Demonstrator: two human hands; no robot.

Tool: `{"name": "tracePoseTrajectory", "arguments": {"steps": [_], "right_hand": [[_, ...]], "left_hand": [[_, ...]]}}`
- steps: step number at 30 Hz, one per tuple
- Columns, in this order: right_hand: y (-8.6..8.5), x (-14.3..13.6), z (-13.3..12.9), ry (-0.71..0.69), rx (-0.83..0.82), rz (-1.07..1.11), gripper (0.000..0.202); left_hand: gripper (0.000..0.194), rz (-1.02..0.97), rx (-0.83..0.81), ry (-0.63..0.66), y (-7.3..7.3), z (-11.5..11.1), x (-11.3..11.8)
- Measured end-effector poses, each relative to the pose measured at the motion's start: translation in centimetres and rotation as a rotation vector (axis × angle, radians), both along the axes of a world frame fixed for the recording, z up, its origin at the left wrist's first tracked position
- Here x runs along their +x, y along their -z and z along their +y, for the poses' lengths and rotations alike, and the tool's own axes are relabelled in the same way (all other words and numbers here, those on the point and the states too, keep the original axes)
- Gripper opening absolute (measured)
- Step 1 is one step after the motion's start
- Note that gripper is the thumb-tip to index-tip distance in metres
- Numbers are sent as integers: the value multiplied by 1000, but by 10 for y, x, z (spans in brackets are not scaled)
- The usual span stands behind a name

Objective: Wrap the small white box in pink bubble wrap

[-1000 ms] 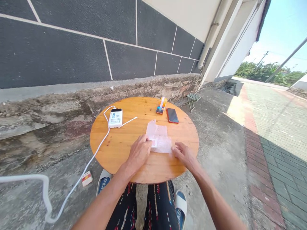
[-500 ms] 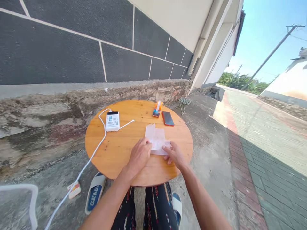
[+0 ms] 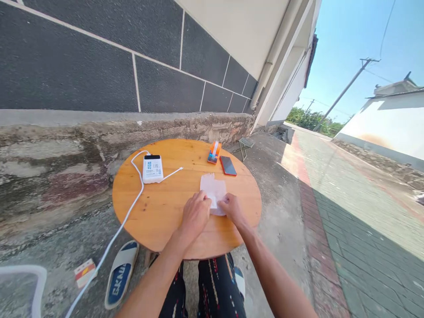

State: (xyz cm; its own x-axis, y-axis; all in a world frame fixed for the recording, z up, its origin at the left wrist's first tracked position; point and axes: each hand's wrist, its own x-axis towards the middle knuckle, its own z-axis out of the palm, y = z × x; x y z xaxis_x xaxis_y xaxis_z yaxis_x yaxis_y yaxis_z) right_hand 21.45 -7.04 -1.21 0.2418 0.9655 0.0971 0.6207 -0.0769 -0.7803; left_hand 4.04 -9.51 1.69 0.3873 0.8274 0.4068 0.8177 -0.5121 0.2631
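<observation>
A thin, translucent whitish-pink wrapping sheet (image 3: 213,184) lies partly folded near the middle of the round wooden table. Curled fingers of my left hand (image 3: 196,209) press on its left side. My right hand (image 3: 232,208) pinches the right edge, thumb and fingers closed on it. Between the two hands shows a small, bright white patch (image 3: 213,203); whether it is a separate item under the sheet I cannot tell. Beyond the sheet stand an orange and blue tape dispenser (image 3: 214,152) and, beside it, a dark-screened phone (image 3: 228,166) with a red edge.
On the left of the wooden table (image 3: 159,225) rests a white power bank (image 3: 153,170) with a short cable (image 3: 172,173). A long white cord (image 3: 127,216) hangs over the table's left edge. A folding stool (image 3: 245,145) stands behind, near the wall (image 3: 159,86).
My right hand has moved inward to the left, bringing the sheet's right flap over toward the middle. The left hand stays on the left side. The view has shifted slightly.
</observation>
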Motion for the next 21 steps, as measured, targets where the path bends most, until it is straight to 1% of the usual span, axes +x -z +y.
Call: {"name": "tracePoseTrajectory", "arguments": {"steps": [4, 8, 11, 15, 21], "right_hand": [[-4, -8, 4, 27, 44, -11, 10], [-8, -14, 3, 17, 18, 96, 8], [-9, -18, 1, 3, -3, 212, 11], [-13, -22, -5, -15, 12, 348, 18], [-20, -28, -10, -34, 68, 432, 25]], "left_hand": [[29, 1, -5, 2, 0, 1, 0], [26, 36, -4, 19, 0, 2, -1], [25, 50, 6, 21, -1, 2, 0], [22, 16, -15, 33, -2, 2, -1], [21, -47, -28, 75, 0, 4, -3]]}}
